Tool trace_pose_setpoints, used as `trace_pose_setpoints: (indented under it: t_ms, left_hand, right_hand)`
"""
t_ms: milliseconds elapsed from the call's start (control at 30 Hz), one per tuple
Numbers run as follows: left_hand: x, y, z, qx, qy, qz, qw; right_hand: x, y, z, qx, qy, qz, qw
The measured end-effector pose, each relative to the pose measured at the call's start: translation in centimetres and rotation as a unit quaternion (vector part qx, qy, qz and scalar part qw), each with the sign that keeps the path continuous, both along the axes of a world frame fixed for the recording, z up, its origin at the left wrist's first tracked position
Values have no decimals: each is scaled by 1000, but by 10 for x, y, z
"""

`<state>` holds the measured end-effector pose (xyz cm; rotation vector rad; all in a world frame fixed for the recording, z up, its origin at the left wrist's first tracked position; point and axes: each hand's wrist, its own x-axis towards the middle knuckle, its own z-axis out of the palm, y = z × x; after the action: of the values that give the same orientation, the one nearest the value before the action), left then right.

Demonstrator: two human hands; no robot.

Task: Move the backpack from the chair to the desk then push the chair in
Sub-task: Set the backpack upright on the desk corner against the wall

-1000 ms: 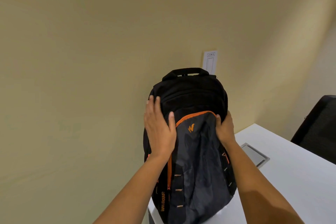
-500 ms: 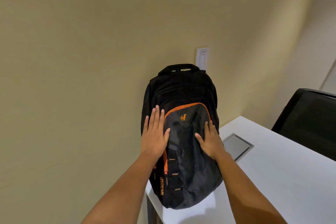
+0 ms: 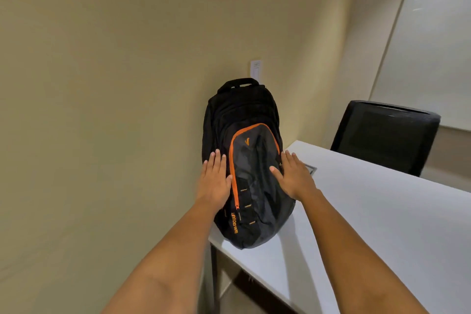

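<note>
A black and grey backpack [image 3: 251, 150] with orange zip trim stands upright on the left end of the white desk [image 3: 369, 211], leaning against the beige wall. My left hand [image 3: 215, 181] lies flat on its left front, fingers together and extended. My right hand [image 3: 293, 176] rests flat on its right front, fingers spread. Neither hand grips the fabric. A black mesh-backed chair [image 3: 384, 135] stands on the far side of the desk, at the right.
A grey hatch plate [image 3: 311, 169] is set into the desk just right of the backpack. A white wall plate [image 3: 255, 69] sits above the bag. A whiteboard [image 3: 428, 41] covers the right wall. The desk leg [image 3: 215, 275] shows below the corner.
My hands have slid down the bag's front and flattened; the right hand let go of the bag's side. The view has pulled back and turned right, showing more of the chair.
</note>
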<state>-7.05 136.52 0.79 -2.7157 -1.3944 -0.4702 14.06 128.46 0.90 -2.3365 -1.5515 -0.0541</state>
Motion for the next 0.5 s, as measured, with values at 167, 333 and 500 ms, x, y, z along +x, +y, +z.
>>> trace_pose_setpoints:
  t_ms: [167,333,500]
  left_hand:
    - [-27,-35,-9,-9,13,-56,998]
    - [-46,-89,-13,-8,17,-96,995]
    - [-52,-146,-12,-9,17,-122,992]
  right_hand:
    - [-34,-59,0,14,6,-50,999]
    - [-71,-130,2,23,0,-105,994]
    - [-102,-199,6,-10,0,-140,990]
